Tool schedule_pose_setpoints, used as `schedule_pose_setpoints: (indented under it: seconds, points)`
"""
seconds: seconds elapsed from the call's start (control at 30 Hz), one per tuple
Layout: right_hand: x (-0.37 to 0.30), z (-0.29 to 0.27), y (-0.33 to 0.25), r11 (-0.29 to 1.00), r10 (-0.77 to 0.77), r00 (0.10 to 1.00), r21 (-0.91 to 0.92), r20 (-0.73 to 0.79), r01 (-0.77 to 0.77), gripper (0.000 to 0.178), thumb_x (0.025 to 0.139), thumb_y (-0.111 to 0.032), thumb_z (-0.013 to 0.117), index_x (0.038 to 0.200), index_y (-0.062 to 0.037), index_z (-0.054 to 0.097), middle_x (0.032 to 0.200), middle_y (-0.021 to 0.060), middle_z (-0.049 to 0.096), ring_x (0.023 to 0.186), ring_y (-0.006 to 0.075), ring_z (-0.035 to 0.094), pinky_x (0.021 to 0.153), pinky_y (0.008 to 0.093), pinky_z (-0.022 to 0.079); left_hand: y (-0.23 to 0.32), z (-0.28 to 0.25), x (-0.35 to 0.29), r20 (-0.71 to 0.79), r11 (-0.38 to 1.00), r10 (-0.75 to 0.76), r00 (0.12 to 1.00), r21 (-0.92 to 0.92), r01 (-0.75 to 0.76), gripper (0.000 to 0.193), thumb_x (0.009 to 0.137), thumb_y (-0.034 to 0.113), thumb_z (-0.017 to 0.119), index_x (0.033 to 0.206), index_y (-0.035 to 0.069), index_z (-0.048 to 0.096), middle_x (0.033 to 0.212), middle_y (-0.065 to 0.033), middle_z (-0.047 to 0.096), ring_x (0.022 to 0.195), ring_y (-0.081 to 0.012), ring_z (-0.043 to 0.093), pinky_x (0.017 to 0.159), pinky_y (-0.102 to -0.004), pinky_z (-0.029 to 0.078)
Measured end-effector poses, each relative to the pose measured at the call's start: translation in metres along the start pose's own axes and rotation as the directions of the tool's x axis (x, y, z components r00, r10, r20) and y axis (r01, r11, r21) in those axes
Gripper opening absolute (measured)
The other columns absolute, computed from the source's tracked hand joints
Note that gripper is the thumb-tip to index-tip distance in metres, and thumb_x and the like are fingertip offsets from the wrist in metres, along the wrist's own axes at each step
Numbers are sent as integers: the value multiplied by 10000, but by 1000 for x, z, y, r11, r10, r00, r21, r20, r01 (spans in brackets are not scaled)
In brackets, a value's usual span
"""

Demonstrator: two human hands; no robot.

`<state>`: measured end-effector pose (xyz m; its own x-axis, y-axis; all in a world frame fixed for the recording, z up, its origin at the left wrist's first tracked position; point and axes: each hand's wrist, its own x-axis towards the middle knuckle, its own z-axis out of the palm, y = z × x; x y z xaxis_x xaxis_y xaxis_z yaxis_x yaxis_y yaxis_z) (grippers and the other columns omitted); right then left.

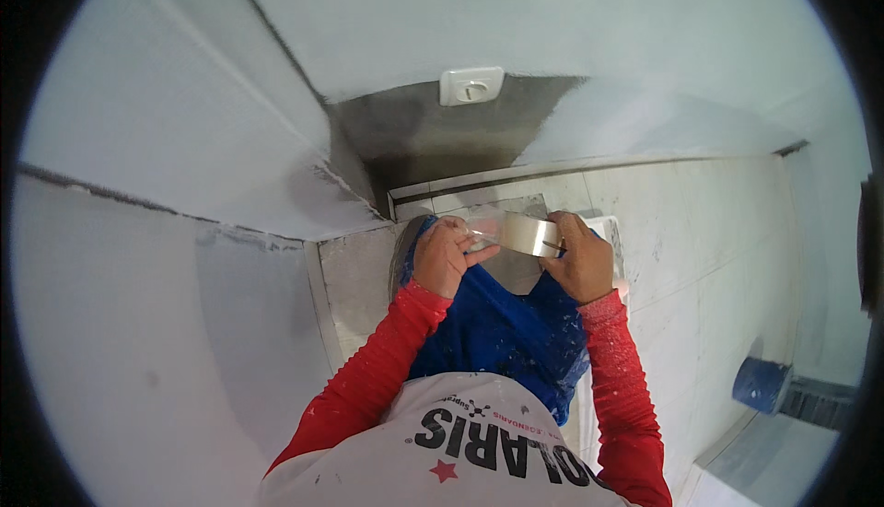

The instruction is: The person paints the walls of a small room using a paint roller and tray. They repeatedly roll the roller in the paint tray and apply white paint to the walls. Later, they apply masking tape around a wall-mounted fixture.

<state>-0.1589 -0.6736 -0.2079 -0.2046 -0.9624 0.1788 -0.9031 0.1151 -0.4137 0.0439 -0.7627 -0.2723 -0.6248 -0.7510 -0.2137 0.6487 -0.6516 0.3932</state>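
A roll of clear packing tape (529, 233) is held out in front of my knees. My right hand (584, 256) grips the roll at its right side, with fingers around its edge. From the roll a short strip of clear tape (485, 225) stretches left to my left hand (445, 254). The fingertips of that hand pinch the strip's free end, while its lower fingers stick out below it. Both arms are in red sleeves.
A white socket plate (471, 86) sits on the wall above an unpainted grey patch (414, 134). Close on the left is a white wall corner (304, 185). A blue bucket (761, 384) stands at the far right on the pale tiled floor (686, 258).
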Motion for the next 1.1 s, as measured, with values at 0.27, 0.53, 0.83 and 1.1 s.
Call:
schedule_pose_setpoints:
  seconds: [0.27, 0.53, 0.83, 1.1]
  points:
    - [27, -28, -18, 980, -134, 990, -143, 50, 140, 517, 620, -92, 770, 1088, -88, 552, 1024, 91, 583, 790, 305, 636, 651, 381, 527, -27, -10, 13, -186, 870, 345, 920, 431, -240, 138, 874, 40, 645, 846, 43, 510, 795, -55, 595, 698, -135, 626, 697, -288, 579]
    - [17, -2, 7, 992, -42, 999, -119, 32, 46, 493, 641, -99, 757, 1087, -77, 550, 1028, 152, 580, 772, 357, 629, 663, 417, 520, -51, -46, 33, -210, 930, 185, 960, 353, -102, 123, 851, 75, 674, 871, 36, 559, 788, -58, 607, 716, -171, 623, 690, -335, 575]
    - [19, -16, 9, 993, -99, 979, -39, 177, 107, 469, 692, 1, 693, 1122, -4, 506, 1016, 194, 586, 810, 374, 606, 725, 390, 507, -20, -33, 39, -228, 899, -213, 950, 334, 282, 123, 880, 97, 648, 924, 7, 577, 779, -62, 613, 676, -156, 622, 653, -332, 578]
    - [9, 38, 21, 943, 262, 955, 247, -139, -223, 409, 753, -48, 676, 1122, -15, 504, 992, 246, 600, 913, 444, 591, 751, 453, 490, 15, -2, 39, 23, 668, 231, 973, 723, -175, 74, 931, 78, 566, 933, 3, 570, 787, -46, 594, 664, -111, 598, 626, -278, 531]
